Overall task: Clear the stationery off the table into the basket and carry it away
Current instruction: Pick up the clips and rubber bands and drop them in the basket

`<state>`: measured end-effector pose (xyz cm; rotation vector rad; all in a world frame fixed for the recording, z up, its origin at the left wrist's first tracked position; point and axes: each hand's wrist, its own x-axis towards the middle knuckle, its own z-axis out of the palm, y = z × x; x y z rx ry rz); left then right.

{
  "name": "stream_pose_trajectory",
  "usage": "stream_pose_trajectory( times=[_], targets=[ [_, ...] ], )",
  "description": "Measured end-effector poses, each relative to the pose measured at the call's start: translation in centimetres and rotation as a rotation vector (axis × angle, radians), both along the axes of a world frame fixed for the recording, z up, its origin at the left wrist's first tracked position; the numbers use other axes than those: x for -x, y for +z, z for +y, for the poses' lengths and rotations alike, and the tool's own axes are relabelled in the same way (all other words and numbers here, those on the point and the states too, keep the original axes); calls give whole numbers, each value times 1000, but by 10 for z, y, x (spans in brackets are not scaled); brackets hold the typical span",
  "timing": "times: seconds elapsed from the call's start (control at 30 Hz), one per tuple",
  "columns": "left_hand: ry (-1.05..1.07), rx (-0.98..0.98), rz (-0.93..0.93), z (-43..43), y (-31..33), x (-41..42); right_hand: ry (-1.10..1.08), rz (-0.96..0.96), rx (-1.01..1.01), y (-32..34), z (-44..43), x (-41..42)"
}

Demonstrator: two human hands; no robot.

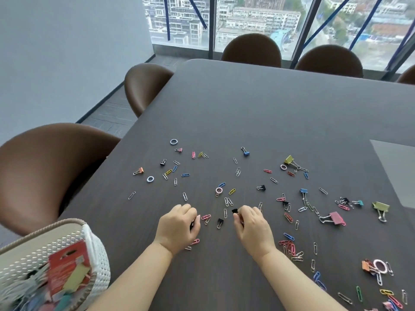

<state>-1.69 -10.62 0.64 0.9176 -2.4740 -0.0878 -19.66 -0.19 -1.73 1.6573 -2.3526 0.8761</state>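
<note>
A person's bare hands work over a dark wood-grain table [258, 104] strewn with stationery. The right hand [252, 227] pinches a small black binder clip [235, 211] at its fingertips. The left hand [178, 226] lies knuckles-up with its fingers curled tight. Something dark shows under them, but whether it holds anything cannot be told. Between the hands lies a second black binder clip [219, 222], beside two pink paper clips [206, 217]. Loose paper clips [292, 246], coloured and plain, fan out over the table from ten o'clock round to four o'clock of the hands, thickest at four. A large pink binder clip [336, 218] lies at three o'clock, with an olive binder clip [381, 207] farther out the same way and a yellow-green binder clip [289, 159] at one o'clock. The white woven basket [98, 250] sits by the table's edge at eight o'clock of the left hand, holding a red card packet [67, 263] and mixed coloured pieces. Brown chairs [45, 167] ring the table. A window [251, 16] behind looks onto city buildings.
</note>
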Motion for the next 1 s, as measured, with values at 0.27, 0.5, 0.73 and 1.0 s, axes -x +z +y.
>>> stream_pose_trajectory(
  times=[0.27,0.5,0.73,1.0],
  targets=[
    [215,76,127,5,80,-126,190,-163,162,53,-17,-96],
    [312,-162,-139,-4,68,-265,435,-240,187,69,-50,-221],
    [338,-260,-195,-7,53,-331,569,-168,212,82,-67,-292],
    [348,-236,-218,-11,65,-345,613,-122,-276,85,-91,-322]
  ],
)
